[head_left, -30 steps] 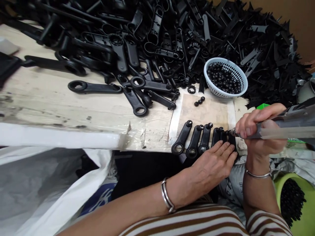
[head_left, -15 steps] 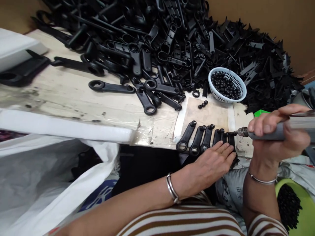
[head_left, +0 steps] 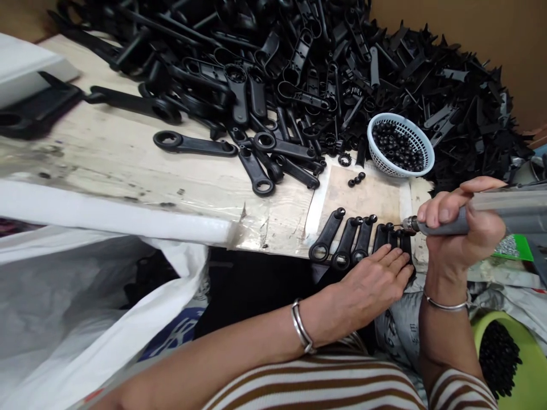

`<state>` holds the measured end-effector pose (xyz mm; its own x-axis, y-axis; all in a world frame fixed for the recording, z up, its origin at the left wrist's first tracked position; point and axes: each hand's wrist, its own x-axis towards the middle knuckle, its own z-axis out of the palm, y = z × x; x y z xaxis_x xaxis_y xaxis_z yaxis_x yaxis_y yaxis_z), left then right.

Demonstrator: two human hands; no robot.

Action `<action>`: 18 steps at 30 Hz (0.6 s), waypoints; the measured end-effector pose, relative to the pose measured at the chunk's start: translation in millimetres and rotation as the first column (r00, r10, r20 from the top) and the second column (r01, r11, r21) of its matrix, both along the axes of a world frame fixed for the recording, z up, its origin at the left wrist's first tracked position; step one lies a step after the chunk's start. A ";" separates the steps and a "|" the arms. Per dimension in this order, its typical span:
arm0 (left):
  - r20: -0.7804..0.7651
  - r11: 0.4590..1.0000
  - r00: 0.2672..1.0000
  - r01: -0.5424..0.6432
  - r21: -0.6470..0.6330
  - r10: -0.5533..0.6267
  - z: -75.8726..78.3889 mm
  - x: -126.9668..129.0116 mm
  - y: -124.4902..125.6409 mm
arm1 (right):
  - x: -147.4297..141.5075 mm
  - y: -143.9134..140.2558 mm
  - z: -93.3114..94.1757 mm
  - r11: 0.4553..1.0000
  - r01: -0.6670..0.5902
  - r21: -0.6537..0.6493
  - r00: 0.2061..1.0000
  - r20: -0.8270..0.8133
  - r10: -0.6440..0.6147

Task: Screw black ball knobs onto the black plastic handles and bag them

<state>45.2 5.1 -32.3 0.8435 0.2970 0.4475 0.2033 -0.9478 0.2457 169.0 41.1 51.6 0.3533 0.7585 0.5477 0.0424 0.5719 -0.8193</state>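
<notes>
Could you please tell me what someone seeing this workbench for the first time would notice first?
First, the huge heap of black plastic levers across the back of the pale wooden bench, with a small white mesh basket of black beads at its right edge. Near the front edge, the left hand presses flat on a row of black levers, while the right hand holds a grey powered driver, its tip at the row's right end.

Matt black plastic handles — scuffed wooden bench
</notes>
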 end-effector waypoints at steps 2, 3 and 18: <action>-0.001 1.000 1.000 0.002 0.000 -0.002 0.2 -0.5 -0.2 | -0.5 0.2 -0.9 1.000 -0.006 -0.007 1.000 -0.003 0.006; -0.002 1.000 1.000 0.003 0.000 -0.003 0.3 -0.9 -0.3 | -0.6 0.2 -1.0 1.000 -0.004 -0.011 1.000 -0.006 0.003; -0.031 1.000 0.999 0.017 -0.015 -0.018 9.0 -5.4 2.6 | 2.9 -1.0 -0.3 0.998 0.034 -0.056 0.999 -0.024 -0.035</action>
<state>39.8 7.7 -23.3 0.8620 0.2886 0.4167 0.1947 -0.9475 0.2535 172.0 40.1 51.3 0.3928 0.7749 0.4952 0.0399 0.5237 -0.8510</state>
